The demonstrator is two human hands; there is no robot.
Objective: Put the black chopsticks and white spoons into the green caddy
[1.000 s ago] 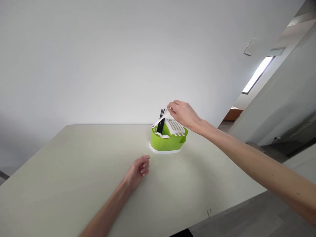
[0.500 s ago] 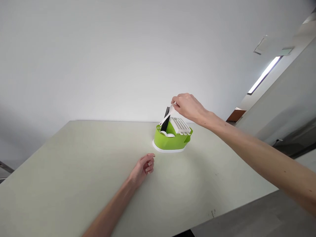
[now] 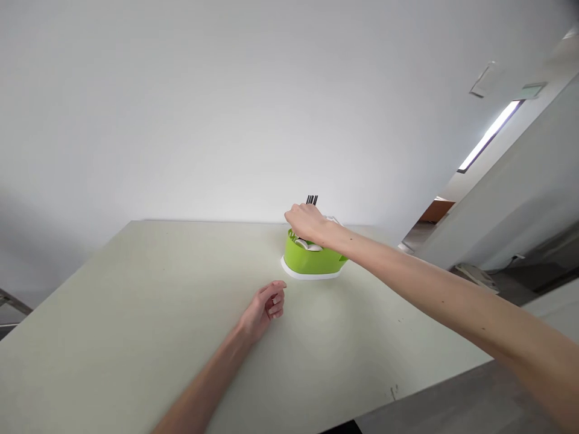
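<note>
A green utensil caddy [image 3: 312, 261] with a white base stands on the table near the wall. My right hand [image 3: 305, 220] is low over its left end, the fingers curled down and mostly hidden behind the back of the hand; the white spoon it held a moment ago is out of sight beneath it. Black chopsticks [image 3: 312, 199] stick up behind this hand. White spoon bowls [image 3: 309, 245] show at the front rim. My left hand [image 3: 268, 304] rests on the table in front of the caddy, holding nothing, its fingers loosely bent and apart.
The pale table [image 3: 181, 289] meets a plain white wall [image 3: 217, 120] at the back. Past its right edge lie the grey floor [image 3: 456, 398] and a dark recess with a cable. A white slotted part of the caddy is mostly covered by my right forearm.
My right hand has moved down and left, from holding the white spoon above the caddy to right over its left end. The left hand is still.
</note>
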